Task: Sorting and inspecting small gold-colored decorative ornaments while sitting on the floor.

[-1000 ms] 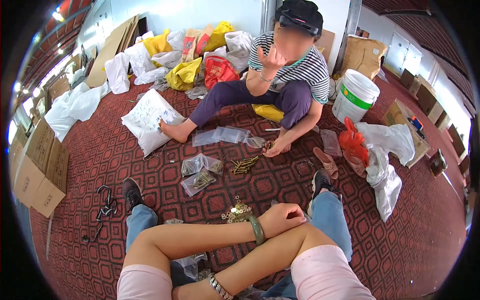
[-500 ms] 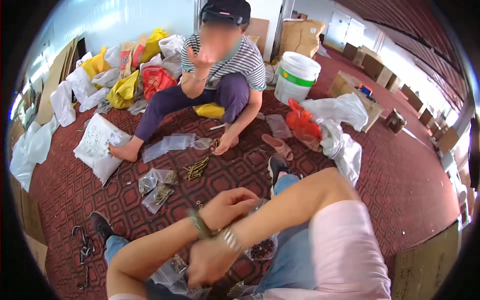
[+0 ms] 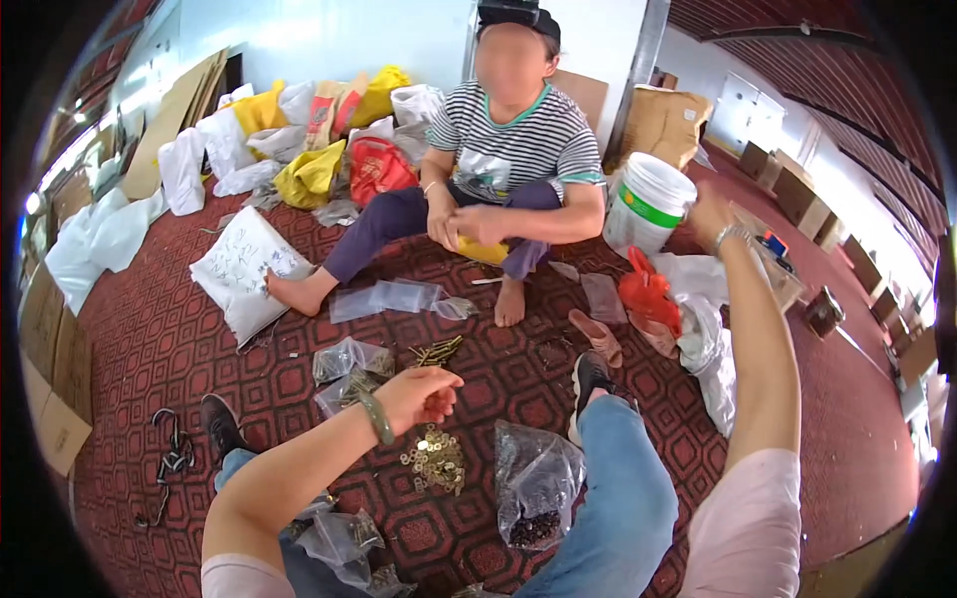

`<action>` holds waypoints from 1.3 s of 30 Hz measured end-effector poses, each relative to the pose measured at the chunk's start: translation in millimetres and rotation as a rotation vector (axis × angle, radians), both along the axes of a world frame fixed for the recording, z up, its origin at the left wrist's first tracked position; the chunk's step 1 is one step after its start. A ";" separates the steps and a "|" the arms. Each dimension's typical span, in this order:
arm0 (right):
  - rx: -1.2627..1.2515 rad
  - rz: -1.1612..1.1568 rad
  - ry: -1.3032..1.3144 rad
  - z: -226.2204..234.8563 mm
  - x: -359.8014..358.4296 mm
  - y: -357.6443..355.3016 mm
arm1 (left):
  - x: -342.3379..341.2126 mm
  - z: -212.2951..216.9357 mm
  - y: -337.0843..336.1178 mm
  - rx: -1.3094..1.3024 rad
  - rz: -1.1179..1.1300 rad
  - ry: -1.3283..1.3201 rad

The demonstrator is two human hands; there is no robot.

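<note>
My left hand (image 3: pixel 421 397), with a green bangle at the wrist, hovers over the carpet with its fingers curled in; whatever they hold is hidden. Just below it lies a loose pile of small flat brass-coloured pieces (image 3: pixel 435 462). My right hand (image 3: pixel 710 215) is stretched far out to the right, in front of the white bucket (image 3: pixel 648 204), its fingers too unclear to read. By my right leg rests a clear plastic bag (image 3: pixel 536 453) with small dark pieces inside. Beyond my left hand are long brass-coloured bolts (image 3: pixel 435 352) and clear bags of metal parts (image 3: pixel 349 361).
A person (image 3: pixel 513 149) in a striped shirt sits opposite, hands together. Empty-looking clear bags (image 3: pixel 394 296) and a white sack (image 3: pixel 249 267) lie near their feet. Sacks (image 3: pixel 319 171) line the wall. Pink slippers (image 3: pixel 596 337) and a red bag (image 3: pixel 648 295) lie at right.
My right arm has swung from across my left wrist out to the far right. The crossed arms are apart, baring the brass pile. The other person has lowered a raised hand and sits up.
</note>
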State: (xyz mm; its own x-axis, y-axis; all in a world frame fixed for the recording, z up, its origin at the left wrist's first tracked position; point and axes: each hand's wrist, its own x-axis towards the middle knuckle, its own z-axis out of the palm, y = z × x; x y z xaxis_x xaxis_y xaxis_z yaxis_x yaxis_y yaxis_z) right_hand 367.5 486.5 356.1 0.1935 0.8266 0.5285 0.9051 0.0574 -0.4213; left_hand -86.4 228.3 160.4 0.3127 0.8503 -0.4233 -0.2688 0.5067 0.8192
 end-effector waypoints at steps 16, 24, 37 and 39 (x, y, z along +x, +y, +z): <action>0.126 1.857 -0.100 -164.3 -318.2 -298.8 | 129.5 -22.1 -58.3 -0.347 0.256 0.785; 0.046 1.824 -0.080 -182.9 -322.1 -318.1 | 116.6 0.3 -62.0 -0.454 0.594 1.110; 0.233 1.815 -0.116 -171.2 -313.1 -316.4 | 118.9 -2.3 -33.9 -0.411 0.734 1.401; 0.243 1.806 -0.125 -172.6 -313.4 -319.0 | 119.9 -4.9 -40.8 -0.413 0.767 1.439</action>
